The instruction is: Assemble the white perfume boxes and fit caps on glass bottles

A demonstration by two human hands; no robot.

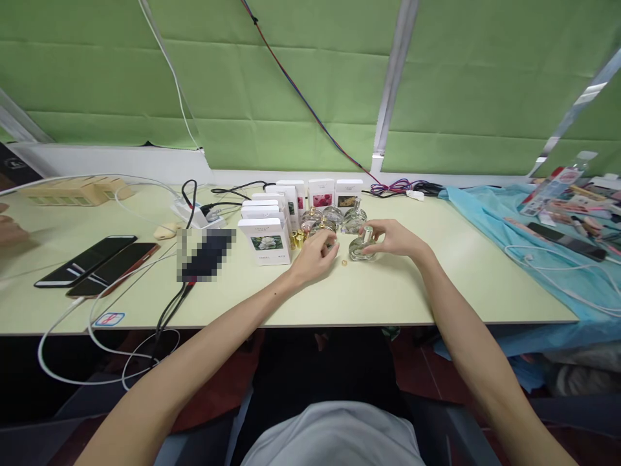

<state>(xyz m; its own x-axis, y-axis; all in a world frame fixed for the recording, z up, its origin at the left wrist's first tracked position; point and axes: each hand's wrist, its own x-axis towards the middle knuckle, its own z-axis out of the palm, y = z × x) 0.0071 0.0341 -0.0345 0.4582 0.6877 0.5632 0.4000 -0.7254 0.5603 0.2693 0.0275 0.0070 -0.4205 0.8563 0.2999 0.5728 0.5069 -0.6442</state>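
As the right hand (395, 238) pinches the bottle (359, 250), keep it steady, clear of the ring (344, 263) at its eight o'clock, the left hand (316, 257) half-curled, contents unclear.

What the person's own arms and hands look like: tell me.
The left forearm and right forearm are bare, no sleeves in view. The left hand and right hand wear no gloves; no watch or bracelet shows.

A big green wall (334, 52) is at 12 o'clock, with a white strip (394, 77) at 1 o'clock. The pale yellow desk (369, 301) stretches out to 9 o'clock. Red floor (217, 402) shows at 7 o'clock.
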